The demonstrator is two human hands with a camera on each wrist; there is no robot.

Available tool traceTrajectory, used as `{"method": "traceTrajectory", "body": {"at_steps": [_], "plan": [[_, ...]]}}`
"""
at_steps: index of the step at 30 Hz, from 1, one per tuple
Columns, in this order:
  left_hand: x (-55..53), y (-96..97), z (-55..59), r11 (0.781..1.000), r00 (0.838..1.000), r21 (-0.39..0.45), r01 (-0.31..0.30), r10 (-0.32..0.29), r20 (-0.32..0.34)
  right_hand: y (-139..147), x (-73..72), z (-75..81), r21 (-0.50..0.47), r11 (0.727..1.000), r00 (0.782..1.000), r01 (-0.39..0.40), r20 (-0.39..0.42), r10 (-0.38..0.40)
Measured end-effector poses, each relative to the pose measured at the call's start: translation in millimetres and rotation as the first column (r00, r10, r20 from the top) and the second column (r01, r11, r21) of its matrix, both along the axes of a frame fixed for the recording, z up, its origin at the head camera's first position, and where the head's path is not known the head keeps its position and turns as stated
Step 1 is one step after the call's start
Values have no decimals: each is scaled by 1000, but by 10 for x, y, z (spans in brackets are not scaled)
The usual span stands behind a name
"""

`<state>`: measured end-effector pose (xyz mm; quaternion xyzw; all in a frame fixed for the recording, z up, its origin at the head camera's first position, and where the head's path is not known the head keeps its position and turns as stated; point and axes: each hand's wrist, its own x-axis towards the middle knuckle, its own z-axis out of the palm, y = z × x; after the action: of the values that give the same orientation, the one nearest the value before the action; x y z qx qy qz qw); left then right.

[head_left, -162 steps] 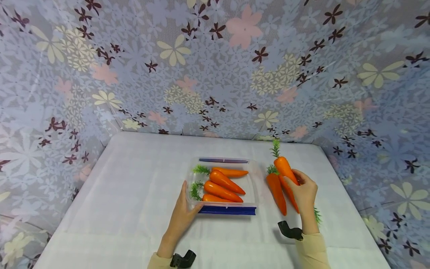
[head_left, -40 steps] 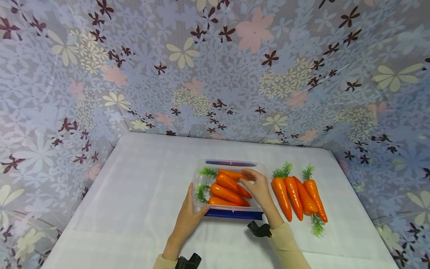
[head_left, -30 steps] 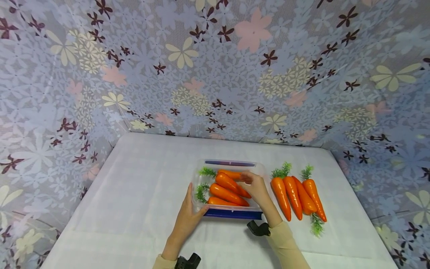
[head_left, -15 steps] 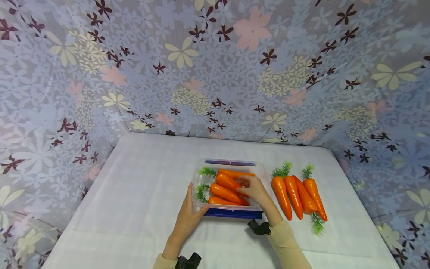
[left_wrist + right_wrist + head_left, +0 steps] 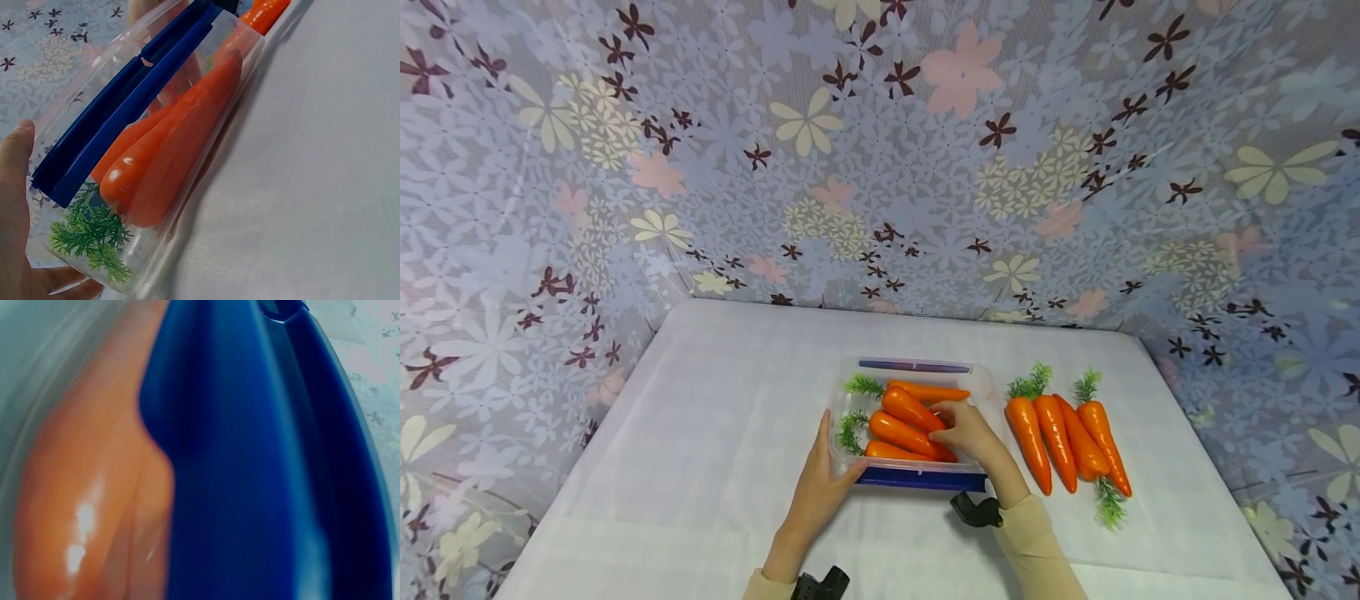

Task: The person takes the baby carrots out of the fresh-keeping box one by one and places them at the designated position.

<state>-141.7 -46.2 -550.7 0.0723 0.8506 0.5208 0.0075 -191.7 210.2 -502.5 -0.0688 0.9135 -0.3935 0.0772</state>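
Observation:
A clear plastic food container (image 5: 842,379) with blue clip flaps holds several orange carrots with green tops, lying side by side. My left hand (image 5: 817,492) grips its left front corner, thumb at the front rim and fingers along the left wall. In the left wrist view, the thumb (image 5: 14,156) shows beside the wall and the blue flap (image 5: 119,119). My right hand (image 5: 967,429) reaches in over the right side, thumb and fingers pinching the tapered end of the second carrot (image 5: 907,407) from the back. In the right wrist view, a blue flap (image 5: 231,475) hides that hand.
Several more carrots (image 5: 1054,437) lie in a row on the white cloth right of the container, one turned with its top toward me. Patterned fabric (image 5: 880,167) rises behind the table (image 5: 715,400) and at both sides.
After leaving the carrots on the right, my right hand moved into the container, then shifted from the back carrot's tip toward the second one. My left hand stays on the container.

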Motion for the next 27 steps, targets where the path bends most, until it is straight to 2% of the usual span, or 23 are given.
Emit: {"method": "traceTrajectory", "body": {"at_steps": [9,16,20,24,27], "plan": [[-40,-22,24,1000,1000,-7,-4,4,-16,-11,-33,17,12,1000,999,-9,-52,10],[-21,-29,1,1000,1000,-1,-1,1,-4,-37,2,21,-45,993,991,108,-73,-111],[-9,-12,-30,1000,1000,3,-3,3,6,-35,14,24,-69,985,977,160,-132,-168],[-2,8,-42,1000,1000,5,-12,12,13,-30,25,65,-92,978,965,186,-173,-200],[5,13,-36,1000,1000,1,-22,22,13,-20,53,137,-107,980,965,168,-186,-186]]}}
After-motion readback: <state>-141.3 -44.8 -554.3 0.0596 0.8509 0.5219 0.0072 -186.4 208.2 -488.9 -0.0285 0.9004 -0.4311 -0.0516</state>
